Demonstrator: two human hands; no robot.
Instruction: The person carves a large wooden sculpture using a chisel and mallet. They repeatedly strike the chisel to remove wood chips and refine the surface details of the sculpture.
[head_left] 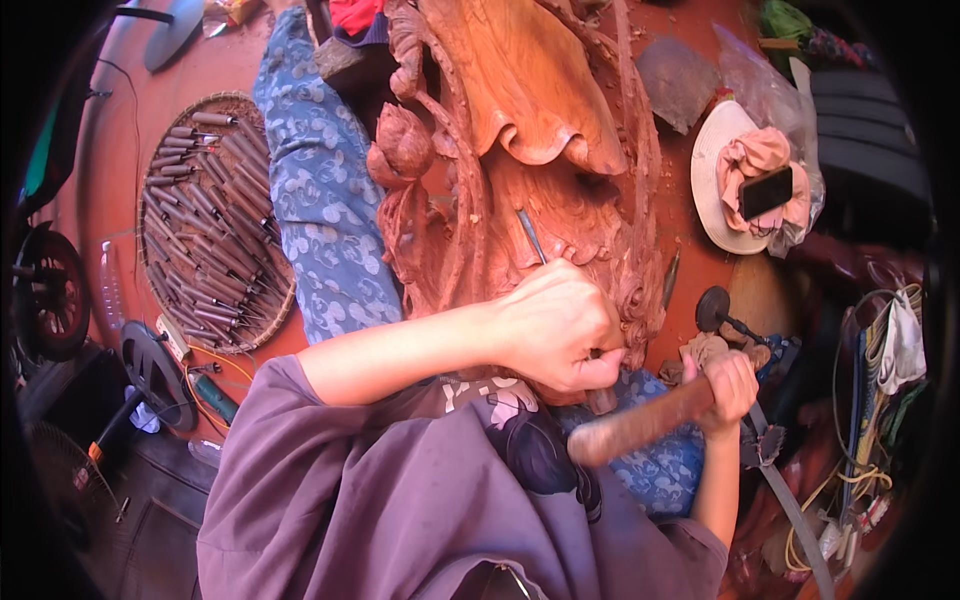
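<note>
My left hand (555,325) is closed in a fist round a chisel (531,236); its narrow metal blade points away from me onto the reddish wood carving (590,225). The handle is hidden inside the fist. At the lower right my right hand (735,390) grips a wooden mallet (640,425), a thick club slightly blurred, its free end toward my lap and apart from the chisel. Carved into the wood are a large smooth curling leaf (530,80), a bud (402,140) and twisting stems. The carving lies between my legs, which are in blue patterned trousers (325,190).
At the left a round woven tray (150,260) holds many wood-handled chisels. A plastic bottle (110,285) and a power tool (213,397) with an orange cord are nearby. To the right lie a white hat (712,185) with a phone (767,193) on cloth, and tangled cables (850,480).
</note>
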